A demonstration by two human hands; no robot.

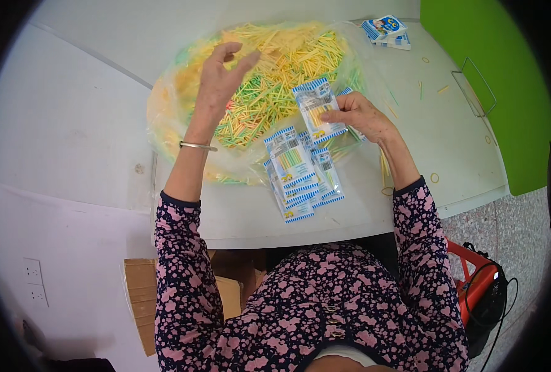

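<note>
My right hand (pixel 367 118) pinches a small blue-and-white packet (pixel 319 115) between thumb and fingers. Its clear window shows yellow sticks, and part of another packet shows behind the fingers. My left hand (pixel 219 77) is raised over a big heap of thin sticks (pixel 269 93), yellow, green and some pinkish. Its thumb and fingers are apart, with nothing visible between them; the fingertips are slightly blurred. The heap lies in a clear plastic bag (pixel 164 133) spread open on the table. Overlapping packets (pixel 294 161) of the same kind lie on the table below the right hand.
More packets (pixel 387 30) lie at the far right of the white table (pixel 250 229). Loose sticks and several rubber bands (pixel 434 178) are scattered on the right side. A green panel (pixel 504 80) with a wire handle borders the table's right. Below the table stands a cardboard box (pixel 140 297).
</note>
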